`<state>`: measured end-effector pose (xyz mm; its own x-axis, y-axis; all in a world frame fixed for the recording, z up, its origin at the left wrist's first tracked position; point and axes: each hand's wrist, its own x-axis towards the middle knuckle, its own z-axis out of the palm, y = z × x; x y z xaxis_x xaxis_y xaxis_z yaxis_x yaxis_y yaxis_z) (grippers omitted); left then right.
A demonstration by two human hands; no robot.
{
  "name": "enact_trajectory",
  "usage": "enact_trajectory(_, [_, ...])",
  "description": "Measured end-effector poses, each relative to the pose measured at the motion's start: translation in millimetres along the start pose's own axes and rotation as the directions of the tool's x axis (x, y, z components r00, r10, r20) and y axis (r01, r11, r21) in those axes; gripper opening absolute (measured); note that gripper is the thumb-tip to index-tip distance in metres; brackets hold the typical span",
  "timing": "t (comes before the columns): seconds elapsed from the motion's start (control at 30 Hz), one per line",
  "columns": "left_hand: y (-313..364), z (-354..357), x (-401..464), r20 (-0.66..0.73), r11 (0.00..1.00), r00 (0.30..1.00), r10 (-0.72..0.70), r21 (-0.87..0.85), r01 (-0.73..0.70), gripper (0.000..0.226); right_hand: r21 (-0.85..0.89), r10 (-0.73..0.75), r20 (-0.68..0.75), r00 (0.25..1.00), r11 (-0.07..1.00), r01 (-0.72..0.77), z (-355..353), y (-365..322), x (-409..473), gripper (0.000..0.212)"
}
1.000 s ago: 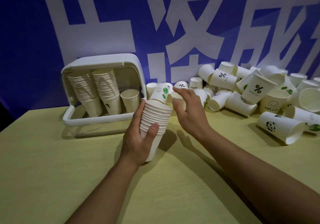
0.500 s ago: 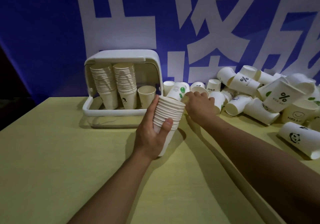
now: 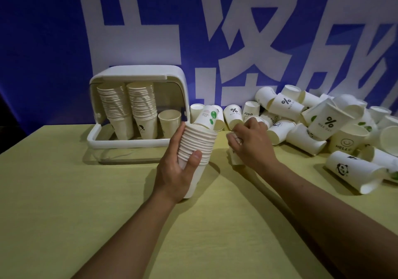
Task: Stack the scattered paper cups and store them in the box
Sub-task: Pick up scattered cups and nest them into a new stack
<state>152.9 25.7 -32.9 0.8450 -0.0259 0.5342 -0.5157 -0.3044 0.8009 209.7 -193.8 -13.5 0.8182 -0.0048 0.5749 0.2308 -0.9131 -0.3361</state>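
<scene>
Blue banner with white characters backs the yellow-green tabletop (image 3: 64, 203). At centre, the left hand (image 3: 176, 171) grips a tall nested stack of white paper cups (image 3: 197, 149). At 3 o'clock of it, the right hand (image 3: 249, 145) curls around one loose white cup (image 3: 235, 157) from the scattered pile (image 3: 323, 125). Stacking is under way; next, that cup needs seating mouth-up into the stack, then storing in the open white plastic box (image 3: 137, 110) at 10 o'clock.

Box (image 3: 137, 74) left on table (image 3: 64, 203); two stacks (image 3: 129, 108) inside; loose cups (image 3: 323, 123) right
</scene>
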Motion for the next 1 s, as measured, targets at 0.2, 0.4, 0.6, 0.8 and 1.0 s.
enact_trajectory(0.2, [3.4, 0.5, -0.9, 0.002, 1.000, 1.000, -0.009, -0.021, 0.009, 0.065, 0.236, 0.200, 0.114, 0.973, 0.946, -0.222, 3.0, -2.1, -8.7, 0.075])
enact_trajectory(0.4, [4.2, 0.2, -0.8, -0.006, 1.000, 1.000, -0.016, -0.004, 0.016, 0.065, 0.220, 0.228, 0.148, 0.962, 0.941, -0.257, 2.8, 5.6, -21.2, 0.059])
enact_trajectory(0.6, [8.9, 1.3, -3.1, 0.082, 0.997, 0.997, -0.002, 0.076, -0.004, 0.066, 0.741, 0.353, -0.112, 0.929, 0.653, -0.159, -31.9, -7.7, -21.1, 0.056])
enact_trajectory(0.8, [9.1, 3.0, -4.0, 0.120, 0.989, 0.992, 0.025, 0.140, -0.042, 0.066, 0.889, 0.308, -0.133, 0.942, 0.457, -0.024, -47.0, -35.5, -30.7, 0.056])
enact_trajectory(1.0, [11.3, 3.9, -6.0, 0.137, 0.992, 0.990, 0.020, 0.121, -0.037, 0.065, 0.875, 0.266, -0.081, 0.961, 0.480, -0.059, -46.8, -53.8, -39.9, 0.063])
